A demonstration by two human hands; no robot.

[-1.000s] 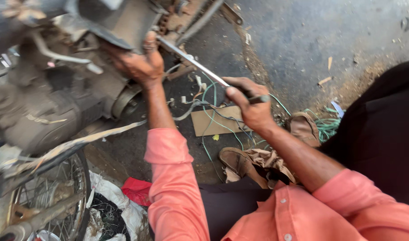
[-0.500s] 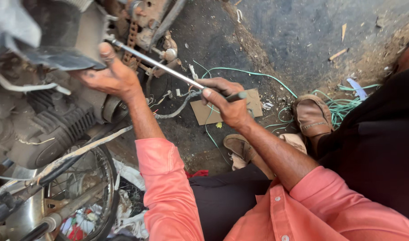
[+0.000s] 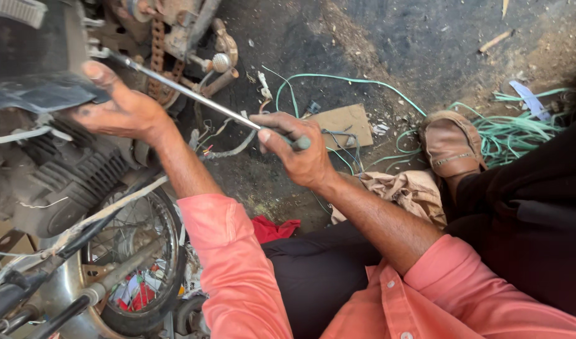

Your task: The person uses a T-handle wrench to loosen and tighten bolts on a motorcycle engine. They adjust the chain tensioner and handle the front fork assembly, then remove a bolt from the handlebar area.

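The long metal rod (image 3: 193, 97) is thin, straight and silvery, and it runs on a slant from the upper left of the frame down to the centre, where its dark end pokes out of your fist. Your right hand (image 3: 297, 154) sits at the centre of the frame with its fingers (image 3: 281, 125) clenched tight around the lower end of the rod, knuckles up. Your left hand (image 3: 121, 110) is at the upper left; its fingers are spread rather than curled, the thumb lying along the rod's upper end and the palm pressed against the dark motorcycle body (image 3: 37, 69).

Just beyond the rod, at the top of the frame, hangs a rusty chain (image 3: 157, 53). Below your left arm sits the finned engine (image 3: 68, 182), and lower left the spoked wheel (image 3: 140, 263). On the dirt ground behind your right hand lie a cardboard scrap (image 3: 344, 122) and loose green wires (image 3: 520, 129). A brown shoe (image 3: 451, 144) rests at centre right, near a tan rag (image 3: 404, 191).
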